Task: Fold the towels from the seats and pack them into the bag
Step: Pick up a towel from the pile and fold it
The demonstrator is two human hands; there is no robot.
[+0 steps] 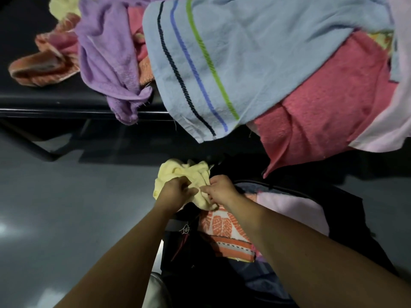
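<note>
A crumpled pale yellow towel (184, 174) is bunched at the far left edge of the open black bag (347, 221). My left hand (175, 191) and my right hand (222, 191) both pinch its cloth, close together. Inside the bag lie an orange and white patterned towel (224, 230) and a folded pale pink towel (289, 210). On the dark seat (40, 101) above sits a loose pile: a light blue striped towel (233, 58), a purple towel (106, 58), a deep pink towel (322, 112) and an orange towel (44, 63).
The dark grey floor (66, 207) spreads to the left of the bag. The seat's metal leg (33, 147) slants down at the left. Another pale yellow towel (62, 5) shows at the top left of the pile. A white cloth (389, 121) hangs at the right.
</note>
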